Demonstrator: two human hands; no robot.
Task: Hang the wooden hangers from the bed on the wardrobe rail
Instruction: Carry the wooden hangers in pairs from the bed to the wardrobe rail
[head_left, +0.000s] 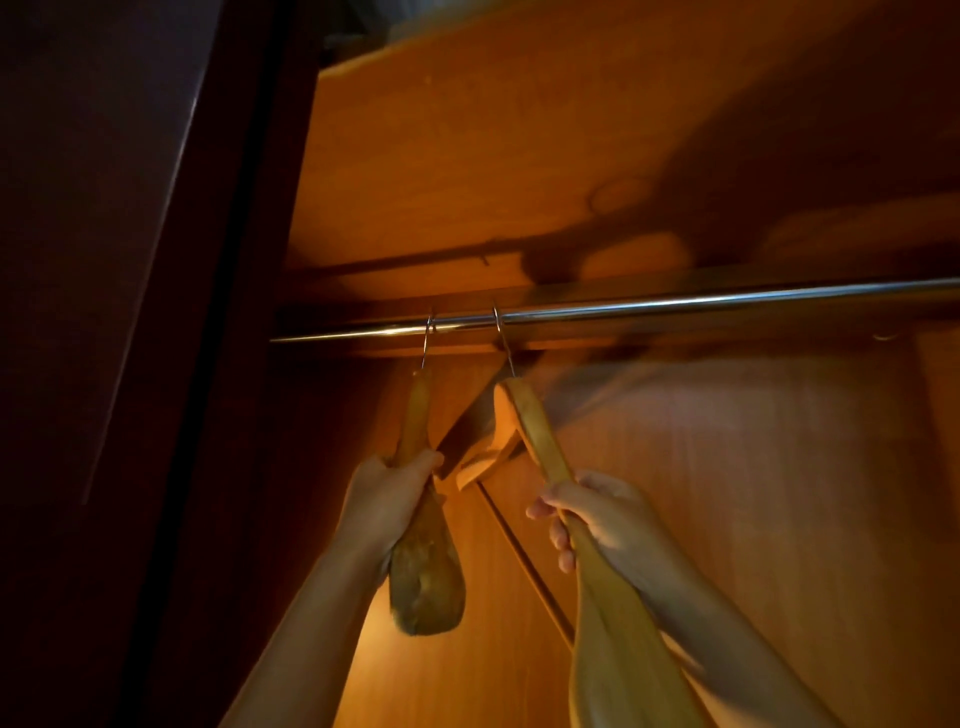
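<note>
Left hanger (425, 577) and right hanger (540, 431), both wooden, hang hooked on the chrome rail (675, 304).

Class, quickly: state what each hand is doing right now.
Left hand: closed, gripping the left wooden hanger.
Right hand: closed, gripping the right wooden hanger.

two wooden hangers (415, 410) (540, 426), one rail (675, 304), two hands (384, 499) (608, 509), seemingly one shelf (467, 156) above

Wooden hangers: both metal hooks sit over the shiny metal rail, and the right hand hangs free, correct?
No: the head view shows the right hand gripping the right wooden hanger. Both hooks do sit over the shiny metal rail.
</note>
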